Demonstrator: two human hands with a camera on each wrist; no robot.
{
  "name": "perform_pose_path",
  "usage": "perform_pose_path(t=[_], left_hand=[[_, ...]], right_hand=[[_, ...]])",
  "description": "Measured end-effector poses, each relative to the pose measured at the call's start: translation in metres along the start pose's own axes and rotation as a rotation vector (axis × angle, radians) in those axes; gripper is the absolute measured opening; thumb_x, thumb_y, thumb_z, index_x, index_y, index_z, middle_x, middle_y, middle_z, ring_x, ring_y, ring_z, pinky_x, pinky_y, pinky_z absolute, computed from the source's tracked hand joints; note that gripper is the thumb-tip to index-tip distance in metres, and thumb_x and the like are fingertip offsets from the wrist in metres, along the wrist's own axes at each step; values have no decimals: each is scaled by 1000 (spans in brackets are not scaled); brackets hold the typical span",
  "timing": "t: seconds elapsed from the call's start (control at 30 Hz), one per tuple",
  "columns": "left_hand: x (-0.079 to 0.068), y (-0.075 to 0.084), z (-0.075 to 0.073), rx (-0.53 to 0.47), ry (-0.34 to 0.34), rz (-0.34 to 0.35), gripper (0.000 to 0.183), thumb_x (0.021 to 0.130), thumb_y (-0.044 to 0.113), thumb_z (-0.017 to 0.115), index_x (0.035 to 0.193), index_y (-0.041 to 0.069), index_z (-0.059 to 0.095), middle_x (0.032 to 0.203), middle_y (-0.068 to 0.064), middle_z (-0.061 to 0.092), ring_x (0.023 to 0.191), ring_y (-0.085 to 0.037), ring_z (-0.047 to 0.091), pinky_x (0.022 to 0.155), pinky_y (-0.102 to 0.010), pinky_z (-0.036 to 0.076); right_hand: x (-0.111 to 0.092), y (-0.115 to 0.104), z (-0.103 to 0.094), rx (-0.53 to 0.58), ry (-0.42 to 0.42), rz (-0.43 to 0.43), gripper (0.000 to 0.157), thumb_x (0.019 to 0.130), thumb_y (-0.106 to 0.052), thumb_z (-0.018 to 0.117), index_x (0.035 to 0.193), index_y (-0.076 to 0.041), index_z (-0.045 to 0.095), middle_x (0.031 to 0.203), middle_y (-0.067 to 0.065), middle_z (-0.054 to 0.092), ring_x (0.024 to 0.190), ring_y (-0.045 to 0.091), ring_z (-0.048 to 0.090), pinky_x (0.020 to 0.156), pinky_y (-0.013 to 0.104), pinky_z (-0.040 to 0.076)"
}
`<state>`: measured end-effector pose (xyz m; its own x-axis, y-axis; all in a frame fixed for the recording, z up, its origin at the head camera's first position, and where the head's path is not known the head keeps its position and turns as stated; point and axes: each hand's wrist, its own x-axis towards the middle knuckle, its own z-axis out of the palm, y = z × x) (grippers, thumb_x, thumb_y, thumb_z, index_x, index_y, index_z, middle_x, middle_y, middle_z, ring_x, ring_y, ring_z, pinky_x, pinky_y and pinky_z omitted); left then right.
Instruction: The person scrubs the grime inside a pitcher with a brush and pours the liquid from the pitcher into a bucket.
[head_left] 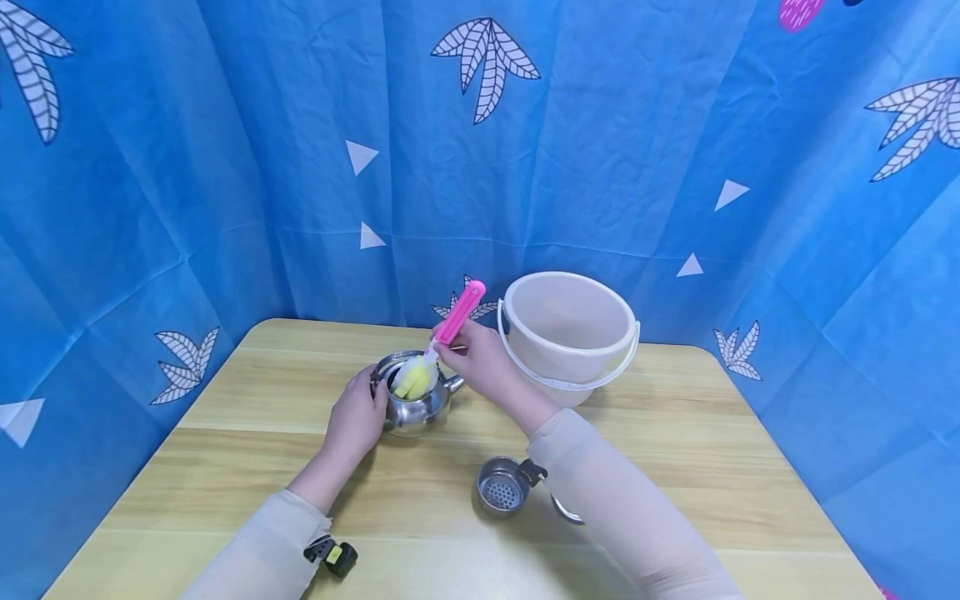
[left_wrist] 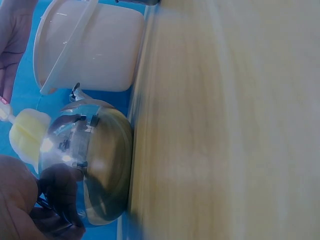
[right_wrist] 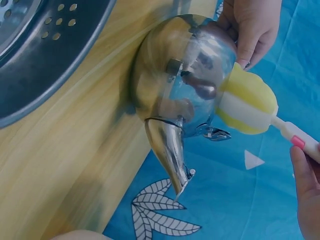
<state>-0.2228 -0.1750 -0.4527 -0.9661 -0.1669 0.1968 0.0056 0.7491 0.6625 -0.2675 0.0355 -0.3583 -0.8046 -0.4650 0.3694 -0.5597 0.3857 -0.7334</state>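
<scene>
A shiny steel teapot stands on the table, its mouth uncovered and its spout toward the right. My left hand grips it on the side opposite the spout, thumb at the rim. In my right hand is a sponge brush with a pink handle, pinched low near its white neck. The brush's yellow and white sponge head sits at the teapot's mouth, partly inside in the head view. Between the right fingers and the teapot, the white neck shows in the right wrist view.
A white bucket with its handle down stands behind my right forearm. Nearer me lies a steel strainer with a perforated bottom. Beside it, a round metal piece is mostly hidden under the right sleeve. A blue curtain surrounds the wooden table.
</scene>
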Motion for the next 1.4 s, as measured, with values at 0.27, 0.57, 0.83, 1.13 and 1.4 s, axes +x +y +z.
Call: perform_pose_path(t=[0.27, 0.57, 0.83, 1.13, 1.4], left_hand=[[1, 0, 0, -1, -2, -2, 51, 107, 24, 41, 146, -9, 40, 140, -32, 50, 127, -47, 51, 105, -59, 43], [0, -1, -1, 1, 3, 3, 51, 107, 23, 41, 146, -10, 40, 139, -33, 50, 125, -48, 52, 104, -59, 44], [0, 0, -2, 3, 2, 6, 50, 107, 22, 42, 145, -10, 40, 140, -33, 50, 125, -48, 52, 103, -59, 45], [0, 0, -2, 2, 9, 14, 51, 107, 23, 42, 145, -10, 40, 140, -33, 50, 126, -48, 51, 104, -59, 44], [0, -1, 0, -4, 3, 5, 51, 107, 24, 42, 145, -10, 40, 139, -33, 50, 126, -48, 52, 105, -59, 43]], right_hand=[[0, -2, -2, -35, -23, 2, 26, 98, -15, 65, 121, -1, 64, 113, 10, 73, 103, 22, 71, 87, 26, 57], [2, -3, -1, -56, -44, 22, 23, 99, -18, 64, 120, -7, 66, 113, 6, 73, 105, 20, 70, 88, 28, 58], [1, -1, 1, -41, -44, 43, 23, 98, -17, 65, 119, -6, 66, 113, 8, 73, 106, 21, 70, 87, 27, 58], [1, 1, 5, 0, -40, 63, 22, 98, -15, 66, 117, -4, 66, 111, 9, 74, 105, 22, 70, 87, 27, 58], [-1, 6, 11, 12, -17, 15, 18, 95, -9, 67, 112, -2, 68, 104, 10, 75, 100, 22, 72, 83, 23, 58]])
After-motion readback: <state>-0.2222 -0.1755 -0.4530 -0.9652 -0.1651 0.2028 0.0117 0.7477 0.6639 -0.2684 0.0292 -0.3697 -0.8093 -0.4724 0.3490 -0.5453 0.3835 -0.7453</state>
